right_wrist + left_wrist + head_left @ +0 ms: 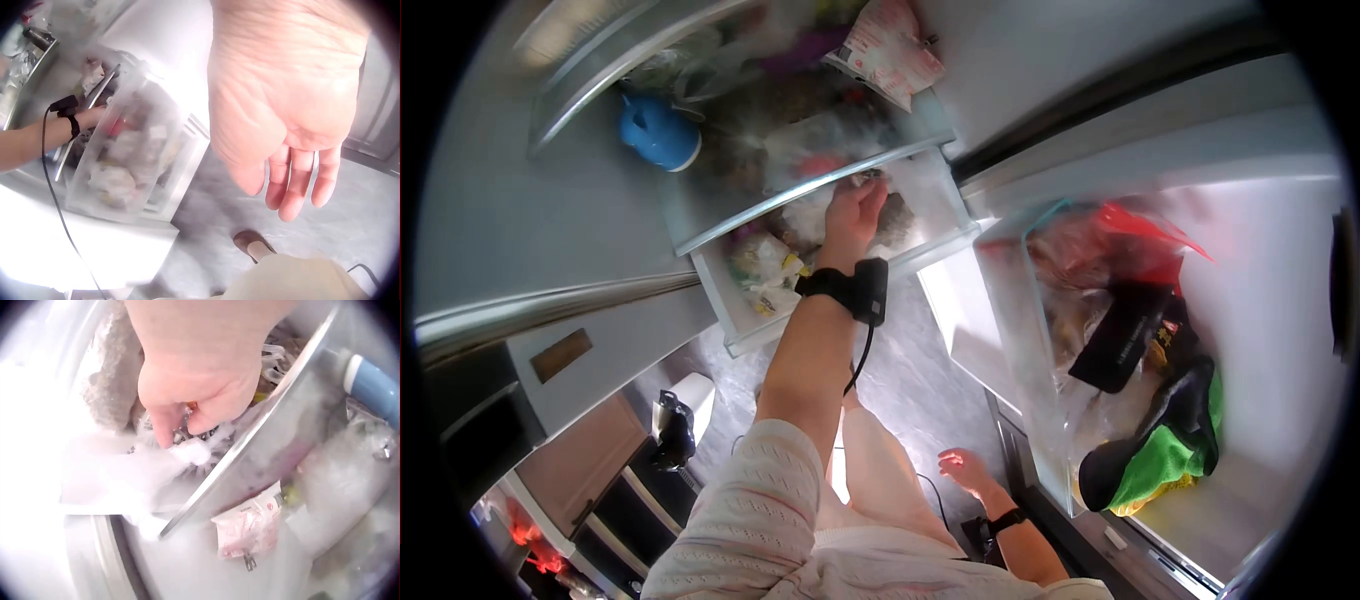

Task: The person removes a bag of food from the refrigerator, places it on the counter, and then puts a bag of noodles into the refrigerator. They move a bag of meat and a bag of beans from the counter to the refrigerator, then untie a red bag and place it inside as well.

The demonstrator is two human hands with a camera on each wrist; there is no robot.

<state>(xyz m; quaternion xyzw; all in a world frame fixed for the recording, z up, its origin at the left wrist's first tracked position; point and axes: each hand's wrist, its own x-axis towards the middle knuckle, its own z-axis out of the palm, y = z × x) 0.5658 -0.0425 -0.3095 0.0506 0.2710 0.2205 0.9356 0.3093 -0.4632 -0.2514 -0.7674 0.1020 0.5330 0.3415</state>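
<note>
An open freezer drawer (840, 182) with a clear front holds bagged items. My left hand (855, 215) reaches inside it, just by the upper edge. In the left wrist view the left hand (200, 387) has its thumb and finger curled on the gathered top of a clear plastic bag (190, 452); part of the grip is hidden under the palm. A pale lumpy bag (111, 369) lies beside that hand. My right hand (284, 106) hangs away from the drawer, fingers loosely bent, holding nothing; in the head view the right hand (968, 470) is low on the right.
Another compartment holds a blue container (658, 132) and a pink-and-white packet (888, 55). On the right, a door bin (1030, 330) holds a black packet (1122, 335) and a green-and-black bag (1165, 450). Grey floor (900, 330) shows below; a cable hangs from the left wrist.
</note>
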